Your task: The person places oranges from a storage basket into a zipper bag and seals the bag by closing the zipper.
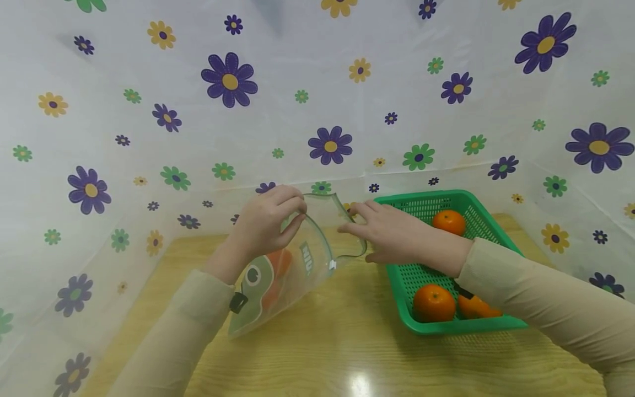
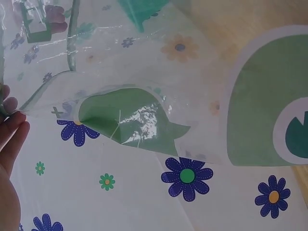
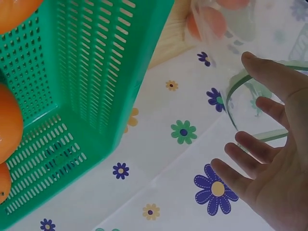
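Note:
A clear zip bag [image 1: 317,286] with a green cartoon print and green-edged mouth is tilted over the table, its mouth facing right. My left hand [image 1: 270,220] pinches the bag's upper rim between thumb and fingers; in the left wrist view its fingertips [image 2: 19,118] are at the bag's corner. At the mouth, my right hand [image 1: 389,231] has its fingers spread and loosely bent, and in the right wrist view the thumb [image 3: 262,67] overlaps the green rim. Round orange shapes [image 3: 209,23] show through the plastic.
A green plastic basket [image 1: 409,325] stands on the wooden table [image 1: 322,353] at the right, under my right forearm. It holds several oranges [image 1: 434,303], partly hidden by the sleeve. White flower-printed sheeting [image 1: 278,127] closes off the back and sides.

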Tool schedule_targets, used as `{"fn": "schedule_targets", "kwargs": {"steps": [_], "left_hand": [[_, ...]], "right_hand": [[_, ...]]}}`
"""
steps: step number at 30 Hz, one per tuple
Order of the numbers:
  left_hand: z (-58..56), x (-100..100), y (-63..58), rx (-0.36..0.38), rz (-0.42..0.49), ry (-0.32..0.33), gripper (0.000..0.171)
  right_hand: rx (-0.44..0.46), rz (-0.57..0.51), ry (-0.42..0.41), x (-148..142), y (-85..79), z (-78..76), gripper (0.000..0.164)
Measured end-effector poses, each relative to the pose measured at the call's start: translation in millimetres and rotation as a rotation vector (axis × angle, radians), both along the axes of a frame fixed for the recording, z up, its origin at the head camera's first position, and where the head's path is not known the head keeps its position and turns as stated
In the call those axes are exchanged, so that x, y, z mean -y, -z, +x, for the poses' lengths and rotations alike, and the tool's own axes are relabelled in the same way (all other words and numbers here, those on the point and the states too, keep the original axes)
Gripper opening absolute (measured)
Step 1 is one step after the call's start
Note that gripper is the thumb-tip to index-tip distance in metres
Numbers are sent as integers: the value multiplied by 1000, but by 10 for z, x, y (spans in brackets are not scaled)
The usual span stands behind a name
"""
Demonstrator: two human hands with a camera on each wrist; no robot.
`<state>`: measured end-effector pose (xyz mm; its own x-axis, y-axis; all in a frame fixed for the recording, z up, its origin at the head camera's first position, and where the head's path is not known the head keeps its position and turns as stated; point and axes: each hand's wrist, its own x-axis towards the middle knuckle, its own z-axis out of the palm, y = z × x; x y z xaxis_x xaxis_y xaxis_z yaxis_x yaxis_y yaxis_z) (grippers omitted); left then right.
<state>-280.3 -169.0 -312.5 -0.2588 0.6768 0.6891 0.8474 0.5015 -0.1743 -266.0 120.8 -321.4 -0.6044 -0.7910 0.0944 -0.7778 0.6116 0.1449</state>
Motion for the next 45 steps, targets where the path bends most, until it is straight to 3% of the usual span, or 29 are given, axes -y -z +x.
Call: {"fn": "schedule_targets", "kwargs": {"steps": [22, 35, 45], "left_hand": [[-14, 1, 30, 11, 1, -2, 7], [-13, -4, 27, 3, -11, 1, 8], [-15, -8, 34, 9, -9, 12, 9]], "right_hand": [[-21, 71, 81, -233, -8, -35, 85], [-87, 135, 112, -400, 69, -59, 89], [-42, 129, 179, -561, 155, -101, 87]]}}
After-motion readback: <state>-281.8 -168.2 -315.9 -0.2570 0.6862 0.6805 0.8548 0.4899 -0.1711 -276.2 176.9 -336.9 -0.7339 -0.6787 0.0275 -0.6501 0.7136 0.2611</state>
